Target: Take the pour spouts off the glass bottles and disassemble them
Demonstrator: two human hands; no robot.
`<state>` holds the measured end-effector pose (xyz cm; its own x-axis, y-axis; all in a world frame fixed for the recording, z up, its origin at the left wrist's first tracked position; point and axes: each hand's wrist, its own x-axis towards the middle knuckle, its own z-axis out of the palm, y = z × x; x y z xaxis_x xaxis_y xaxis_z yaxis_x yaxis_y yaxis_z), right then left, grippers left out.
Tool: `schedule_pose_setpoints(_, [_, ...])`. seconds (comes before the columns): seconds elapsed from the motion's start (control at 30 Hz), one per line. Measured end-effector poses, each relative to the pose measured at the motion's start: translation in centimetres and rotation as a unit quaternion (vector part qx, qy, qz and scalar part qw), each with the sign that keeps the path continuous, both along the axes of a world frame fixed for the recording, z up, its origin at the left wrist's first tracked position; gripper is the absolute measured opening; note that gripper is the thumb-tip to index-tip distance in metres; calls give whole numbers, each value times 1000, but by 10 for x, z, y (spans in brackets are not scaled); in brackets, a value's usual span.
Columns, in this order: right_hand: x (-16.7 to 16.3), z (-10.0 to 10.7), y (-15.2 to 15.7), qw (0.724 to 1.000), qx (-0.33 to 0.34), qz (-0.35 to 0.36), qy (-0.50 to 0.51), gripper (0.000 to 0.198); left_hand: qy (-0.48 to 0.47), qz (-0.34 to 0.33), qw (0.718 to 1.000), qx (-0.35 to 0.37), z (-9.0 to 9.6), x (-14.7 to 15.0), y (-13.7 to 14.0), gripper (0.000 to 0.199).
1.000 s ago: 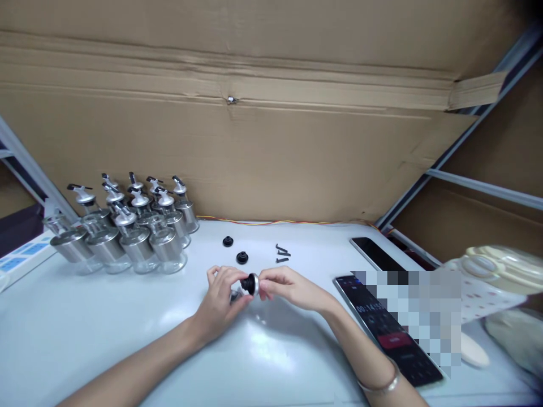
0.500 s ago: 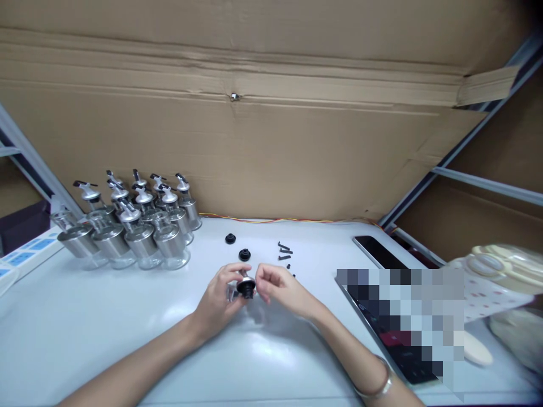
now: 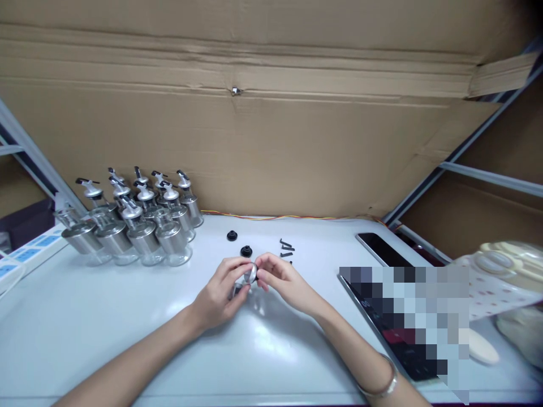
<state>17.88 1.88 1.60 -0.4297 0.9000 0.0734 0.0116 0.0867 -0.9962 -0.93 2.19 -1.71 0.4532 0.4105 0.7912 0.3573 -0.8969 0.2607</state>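
Note:
A silver pourer top [image 3: 250,274] is held between my two hands above the table, now turned on its side. My left hand [image 3: 220,291] grips it with fingers and thumb from the left. From the right, my right hand [image 3: 282,282] pinches its other end, where a black edge shows; the fingers hide most of the stopper. Just beyond the hands, a black stopper part [image 3: 246,251] lies on the table, with another black stopper [image 3: 232,235] farther back. Small black levers [image 3: 287,246] lie to the right of these.
Several glass-and-steel bottles [image 3: 144,237] stand at the left, some with pourer tops, some without. A power strip [image 3: 29,257] runs along the left edge. On the right are a phone [image 3: 384,251], a partly blurred dark tablet-like device [image 3: 373,316] and a dotted bag [image 3: 492,291].
The pourer top has been turned from stopper facing me to lying sideways, stopper end toward the right. My right hand has closed onto it. The view has shifted slightly.

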Motion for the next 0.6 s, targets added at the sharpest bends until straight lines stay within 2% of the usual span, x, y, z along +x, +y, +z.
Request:
schedule_pose_setpoints(0.23, [0, 3, -3, 1000, -14, 27, 4, 42, -4, -16, 997, 76, 4, -4, 8, 30])
schedule_pose_setpoints(0.37, [-2, 2, -6, 999, -13, 34, 7, 38, 16, 13, 992, 126, 9, -5, 9, 19])
schedule_pose_setpoints(0.6, [-3, -3, -3, 1000, -20, 2, 19, 37, 61, 15, 989, 137, 10, -4, 8, 15])
